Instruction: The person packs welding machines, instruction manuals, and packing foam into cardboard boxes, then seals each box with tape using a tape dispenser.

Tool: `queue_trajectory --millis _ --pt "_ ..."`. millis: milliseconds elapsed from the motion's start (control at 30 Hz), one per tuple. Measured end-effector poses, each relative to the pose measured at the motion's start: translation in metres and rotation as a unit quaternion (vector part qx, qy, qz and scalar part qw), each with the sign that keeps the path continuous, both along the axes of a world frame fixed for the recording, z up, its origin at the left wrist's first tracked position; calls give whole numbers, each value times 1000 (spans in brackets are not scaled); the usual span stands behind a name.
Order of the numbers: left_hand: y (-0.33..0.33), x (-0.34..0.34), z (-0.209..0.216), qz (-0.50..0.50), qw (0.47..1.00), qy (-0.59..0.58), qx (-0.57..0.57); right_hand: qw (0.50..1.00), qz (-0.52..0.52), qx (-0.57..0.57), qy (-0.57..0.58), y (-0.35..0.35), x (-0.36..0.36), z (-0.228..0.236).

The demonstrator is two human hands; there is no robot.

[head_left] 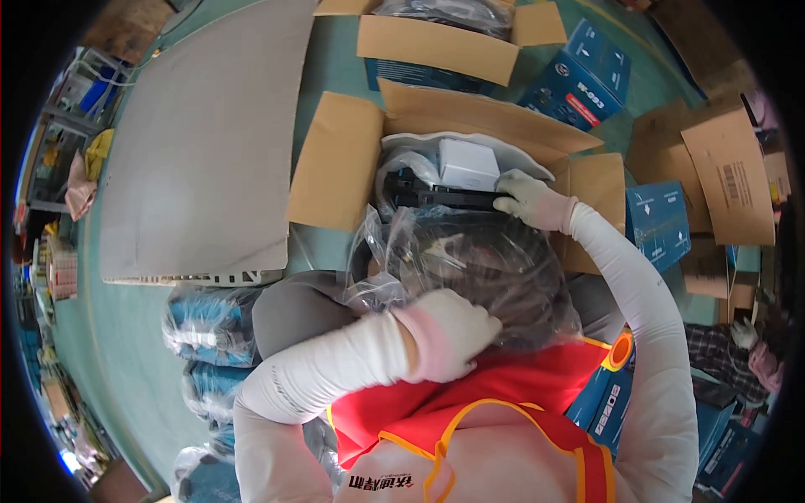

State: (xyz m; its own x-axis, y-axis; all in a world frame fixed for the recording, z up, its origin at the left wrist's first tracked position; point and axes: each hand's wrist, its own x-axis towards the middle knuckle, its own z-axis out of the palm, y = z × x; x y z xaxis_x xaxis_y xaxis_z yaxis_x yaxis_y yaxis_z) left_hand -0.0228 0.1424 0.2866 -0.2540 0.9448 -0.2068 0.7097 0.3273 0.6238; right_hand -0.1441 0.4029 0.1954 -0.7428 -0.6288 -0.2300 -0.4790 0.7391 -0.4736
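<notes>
My left hand [457,335], in a white glove, is closed at the near side of a clear plastic bag [482,260] with dark coiled cable inside. The bag rests over my lap, against the near side of an open cardboard box [331,168]. My right hand [537,201], also gloved, reaches into that box. Its fingers close at the right end of a long black bar-like part [461,198]. Beside them in the box are a small white box [468,163] and a sheet of white foam [520,155]. The bag hides the box's near wall.
A large grey board [201,142] lies over a white crate at left. Blue bagged units [210,323] line the floor beside my left leg. Another open carton [436,42] stands beyond, with a blue printed box [583,71] next to it. Brown cartons [729,159] stand at right.
</notes>
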Motion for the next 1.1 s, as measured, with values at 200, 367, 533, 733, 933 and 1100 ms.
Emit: queue_trajectory --millis 200,367,533,733,933,1100 --pt "-32 -131 -40 385 875 -216 200 977 -155 -66 -130 49 16 -35" --pt "-18 -169 -181 539 805 -194 -154 992 -95 -87 6 61 25 -61" --pt "-89 -179 -312 632 640 -437 -2 999 -44 4 17 13 7 -65" --pt "-29 -164 -210 667 445 -597 -19 996 -11 4 -90 19 -12 -53" --pt "-47 -167 -229 656 475 -586 -17 992 -30 -8 -125 25 -18 -57" --pt "-115 -162 -313 606 556 -567 -53 995 -11 -26 -96 19 -20 -49"
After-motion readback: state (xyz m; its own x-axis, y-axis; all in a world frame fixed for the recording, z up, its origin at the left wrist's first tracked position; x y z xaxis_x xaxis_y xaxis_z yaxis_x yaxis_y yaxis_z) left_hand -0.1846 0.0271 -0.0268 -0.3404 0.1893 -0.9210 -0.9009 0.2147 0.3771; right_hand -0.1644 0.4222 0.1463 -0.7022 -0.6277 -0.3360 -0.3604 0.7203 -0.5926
